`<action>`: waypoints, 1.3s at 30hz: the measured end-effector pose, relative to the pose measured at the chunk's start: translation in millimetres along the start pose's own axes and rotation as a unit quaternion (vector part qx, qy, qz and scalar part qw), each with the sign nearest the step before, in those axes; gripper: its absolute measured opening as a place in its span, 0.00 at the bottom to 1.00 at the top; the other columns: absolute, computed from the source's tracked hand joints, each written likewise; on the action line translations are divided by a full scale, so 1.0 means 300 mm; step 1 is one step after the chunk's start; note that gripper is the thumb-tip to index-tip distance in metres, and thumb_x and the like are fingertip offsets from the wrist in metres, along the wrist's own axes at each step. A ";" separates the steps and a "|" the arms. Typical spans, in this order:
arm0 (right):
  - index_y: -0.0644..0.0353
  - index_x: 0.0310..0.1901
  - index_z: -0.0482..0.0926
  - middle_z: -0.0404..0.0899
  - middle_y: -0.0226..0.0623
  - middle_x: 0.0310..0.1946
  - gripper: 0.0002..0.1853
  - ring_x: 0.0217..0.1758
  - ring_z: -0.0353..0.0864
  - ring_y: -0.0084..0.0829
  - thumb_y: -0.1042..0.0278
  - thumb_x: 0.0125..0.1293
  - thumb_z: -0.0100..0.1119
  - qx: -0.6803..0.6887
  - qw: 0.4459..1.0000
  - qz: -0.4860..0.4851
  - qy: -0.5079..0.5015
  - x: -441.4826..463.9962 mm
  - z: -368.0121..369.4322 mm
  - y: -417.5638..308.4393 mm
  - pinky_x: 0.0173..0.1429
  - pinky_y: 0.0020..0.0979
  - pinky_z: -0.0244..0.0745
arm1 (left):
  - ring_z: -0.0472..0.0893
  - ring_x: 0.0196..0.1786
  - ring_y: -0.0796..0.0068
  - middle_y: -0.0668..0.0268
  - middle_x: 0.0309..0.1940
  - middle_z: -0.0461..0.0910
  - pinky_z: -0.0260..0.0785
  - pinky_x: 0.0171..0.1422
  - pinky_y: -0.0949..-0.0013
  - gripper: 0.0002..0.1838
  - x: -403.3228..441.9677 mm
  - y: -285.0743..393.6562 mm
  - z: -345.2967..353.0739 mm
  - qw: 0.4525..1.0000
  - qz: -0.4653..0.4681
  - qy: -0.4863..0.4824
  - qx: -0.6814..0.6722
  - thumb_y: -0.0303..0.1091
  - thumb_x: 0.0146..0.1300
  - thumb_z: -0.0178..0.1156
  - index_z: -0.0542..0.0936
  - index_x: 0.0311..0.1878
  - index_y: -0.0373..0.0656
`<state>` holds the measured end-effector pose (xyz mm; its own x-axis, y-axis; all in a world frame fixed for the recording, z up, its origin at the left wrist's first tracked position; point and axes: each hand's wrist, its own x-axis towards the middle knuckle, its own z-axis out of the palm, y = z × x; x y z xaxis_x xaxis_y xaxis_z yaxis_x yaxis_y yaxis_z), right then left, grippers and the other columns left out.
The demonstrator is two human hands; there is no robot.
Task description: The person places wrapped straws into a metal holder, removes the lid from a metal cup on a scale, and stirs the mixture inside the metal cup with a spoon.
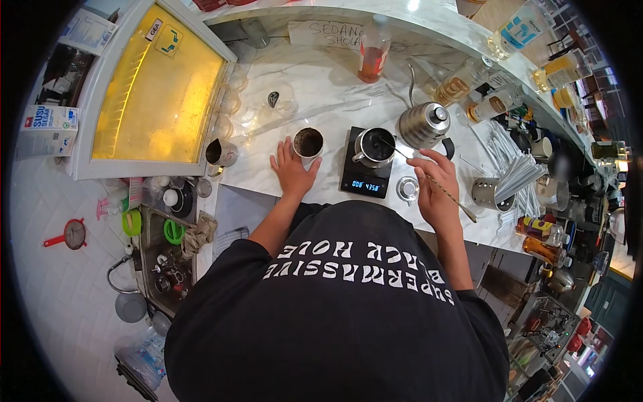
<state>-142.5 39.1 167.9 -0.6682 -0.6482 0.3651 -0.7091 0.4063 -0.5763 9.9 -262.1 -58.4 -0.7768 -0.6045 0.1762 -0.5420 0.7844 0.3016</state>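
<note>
- Nearest: black shirt (348, 301) with white lettering, filling the lower middle.
- Right hand (437, 191): fingers closed on the twisted handle of a long spoon (442, 189), which slants across the counter edge. Its far end dips into the metal cup.
- Left hand (295, 173): fingers and thumb apart, laid at the counter's near side, around the near left of the white cup. Cannot tell whether it presses on the wall.
- Small round metal piece (407, 189) on the marble counter (268, 189), between scale and right hand.
- Black scale (364, 185), blue digits lit. Metal cup (375, 146) on top, dark contents, handle toward near left.
- White cup (308, 143), left of the scale, well apart from it; brown, grainy-looking contents.
- Metal pitcher (222, 153) farther left, by the yellow-lit glass door (157, 87).
- Perforated metal holder (492, 193) at right, wrapped straws (516, 171) leaning over it.
- Gooseneck kettle (424, 124) beyond the scale, to the right.
- Farther: bottle (373, 53) with red liquid, upright beside a handwritten sign (321, 33).
</note>
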 end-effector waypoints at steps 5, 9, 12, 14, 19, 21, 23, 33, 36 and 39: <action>0.56 0.50 0.87 0.90 0.34 0.46 0.07 0.66 0.82 0.42 0.69 0.78 0.62 0.002 1.000 0.003 -0.004 0.042 0.014 -0.012 0.67 0.46 0.69 | 0.53 0.88 0.47 0.55 0.85 0.60 0.37 0.87 0.30 0.44 0.001 -0.002 -0.002 1.000 0.003 -0.003 0.007 0.64 0.65 0.70 0.78 0.75 0.40; 0.56 0.50 0.87 0.90 0.32 0.48 0.06 0.67 0.82 0.41 0.70 0.78 0.62 0.002 1.000 0.019 -0.011 0.039 -0.015 0.003 0.68 0.45 0.68 | 0.53 0.88 0.47 0.55 0.85 0.60 0.37 0.86 0.29 0.44 0.001 0.000 -0.003 1.000 0.003 0.002 -0.008 0.63 0.65 0.70 0.77 0.75 0.41; 0.56 0.51 0.87 0.90 0.32 0.48 0.07 0.67 0.82 0.41 0.71 0.78 0.62 -0.012 0.999 -0.011 -0.029 0.018 -0.019 0.018 0.69 0.46 0.67 | 0.53 0.88 0.47 0.55 0.85 0.60 0.36 0.86 0.29 0.45 0.001 -0.001 -0.003 1.000 0.001 -0.007 -0.003 0.63 0.65 0.70 0.77 0.76 0.41; 0.56 0.52 0.86 0.90 0.32 0.49 0.07 0.67 0.81 0.41 0.71 0.78 0.62 -0.002 0.999 -0.025 -0.038 0.014 -0.004 0.011 0.70 0.47 0.66 | 0.53 0.88 0.47 0.55 0.86 0.59 0.36 0.87 0.29 0.44 -0.001 -0.003 -0.005 1.000 -0.003 -0.013 -0.003 0.63 0.65 0.70 0.76 0.76 0.41; 0.56 0.54 0.86 0.89 0.32 0.51 0.08 0.68 0.81 0.41 0.72 0.77 0.62 0.004 0.999 -0.020 -0.036 0.026 0.013 -0.002 0.72 0.49 0.65 | 0.53 0.88 0.47 0.56 0.86 0.58 0.38 0.86 0.30 0.45 0.004 -0.003 -0.009 1.000 -0.001 -0.026 0.010 0.63 0.65 0.70 0.74 0.78 0.42; 0.57 0.54 0.86 0.89 0.32 0.51 0.08 0.69 0.81 0.41 0.73 0.77 0.62 0.007 1.000 0.003 -0.029 0.025 0.001 0.001 0.73 0.49 0.65 | 0.51 0.89 0.49 0.56 0.87 0.57 0.35 0.87 0.31 0.45 0.004 -0.009 -0.008 0.999 0.000 -0.036 0.009 0.63 0.66 0.69 0.77 0.76 0.40; 0.57 0.54 0.86 0.89 0.33 0.51 0.09 0.69 0.81 0.41 0.73 0.77 0.61 0.004 0.999 -0.002 -0.032 0.013 -0.012 0.014 0.73 0.49 0.65 | 0.51 0.89 0.49 0.56 0.87 0.56 0.35 0.87 0.31 0.45 0.002 -0.012 -0.007 0.999 -0.001 -0.034 0.005 0.64 0.66 0.68 0.77 0.76 0.40; 0.58 0.54 0.86 0.89 0.36 0.50 0.09 0.68 0.81 0.43 0.73 0.78 0.61 0.030 0.999 0.009 -0.012 0.023 0.032 -0.022 0.72 0.48 0.67 | 0.52 0.88 0.48 0.55 0.86 0.58 0.35 0.87 0.31 0.44 0.001 -0.012 -0.007 1.000 0.005 -0.018 -0.004 0.63 0.66 0.69 0.77 0.76 0.41; 0.58 0.52 0.87 0.89 0.36 0.50 0.09 0.67 0.81 0.43 0.71 0.80 0.58 0.024 0.999 0.028 0.001 0.035 0.010 -0.004 0.71 0.48 0.68 | 0.52 0.88 0.48 0.55 0.86 0.59 0.36 0.87 0.30 0.44 0.002 -0.011 -0.011 1.000 0.007 -0.018 -0.004 0.62 0.65 0.70 0.77 0.76 0.42; 0.58 0.52 0.87 0.89 0.36 0.49 0.09 0.68 0.81 0.43 0.70 0.81 0.58 0.020 0.999 0.036 -0.007 0.030 -0.015 0.000 0.71 0.47 0.67 | 0.54 0.88 0.47 0.54 0.85 0.59 0.39 0.86 0.31 0.50 0.001 -0.006 -0.019 1.000 0.006 -0.026 0.005 0.63 0.65 0.71 0.69 0.80 0.38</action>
<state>-149.6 36.1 174.6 -0.7139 -0.6270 0.3118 -0.6494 0.4262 -0.6298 12.6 -264.5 -53.7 -0.7990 -0.5869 0.1308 -0.5352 0.7933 0.2901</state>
